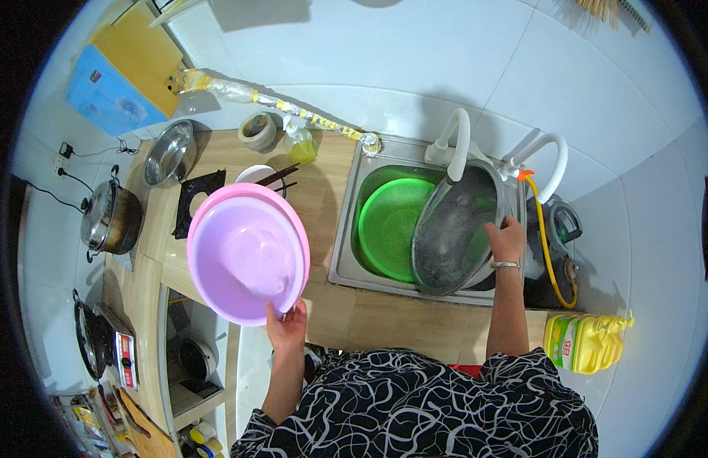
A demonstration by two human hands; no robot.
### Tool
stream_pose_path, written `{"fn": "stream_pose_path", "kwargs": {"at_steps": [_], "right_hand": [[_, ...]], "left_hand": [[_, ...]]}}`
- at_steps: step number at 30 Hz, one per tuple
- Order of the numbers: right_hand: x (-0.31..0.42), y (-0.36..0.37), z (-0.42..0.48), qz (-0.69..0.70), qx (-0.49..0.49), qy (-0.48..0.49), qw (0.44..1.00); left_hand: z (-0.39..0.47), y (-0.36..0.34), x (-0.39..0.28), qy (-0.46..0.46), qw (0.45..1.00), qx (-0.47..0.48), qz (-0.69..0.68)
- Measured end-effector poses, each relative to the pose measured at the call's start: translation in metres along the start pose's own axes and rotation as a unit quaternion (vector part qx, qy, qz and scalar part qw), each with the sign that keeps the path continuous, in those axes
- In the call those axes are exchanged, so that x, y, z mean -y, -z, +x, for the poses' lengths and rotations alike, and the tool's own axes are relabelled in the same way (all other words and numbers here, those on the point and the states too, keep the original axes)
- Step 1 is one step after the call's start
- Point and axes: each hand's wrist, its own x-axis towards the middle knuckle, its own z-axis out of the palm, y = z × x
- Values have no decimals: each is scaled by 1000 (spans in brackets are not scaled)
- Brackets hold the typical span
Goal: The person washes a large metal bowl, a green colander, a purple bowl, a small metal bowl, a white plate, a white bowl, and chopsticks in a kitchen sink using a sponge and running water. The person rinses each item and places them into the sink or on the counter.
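Observation:
My left hand [287, 327] grips the near rim of a light purple plastic basin [245, 257], which sits inside a pink basin [301, 229] over the left counter. On the right, my right hand [505, 239] holds the rim of a dark, wide metal pan or basin [454, 235], tilted over the stainless steel sink [339, 252]. In the left part of the sink lies a green plastic basket [388, 229], partly covered by the dark vessel. A white faucet [460, 143] reaches over the dark vessel's far edge.
Behind the basins are a white bowl [254, 173] with chopsticks [278, 174], a soap pump bottle [301, 146], a stone mortar [257, 133] and a metal bowl [170, 154]. A pot [116, 220] stands left. Right are a second faucet [554, 154], a yellow hose [545, 246] and yellow jugs [597, 343].

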Motion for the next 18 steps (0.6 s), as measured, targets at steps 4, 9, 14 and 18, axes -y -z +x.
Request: {"fn": "stream_pose_path", "kwargs": {"at_steps": [4,9,14,18], "right_hand": [[6,8,-5,-76,-76,11,994],[9,19,-27,-122,-126,13,984],[18,34,-42,-150,-153,32,976],[11,43,-45,-147,-140,63,977]], "left_hand": [[9,11,-20,-118,983,-49,134],[-24,-7,-48,-227,949,-26,217],[-56,-33,-36,-332,865,58,372],[-43,-52,-10,-328,787,105,511]]}}
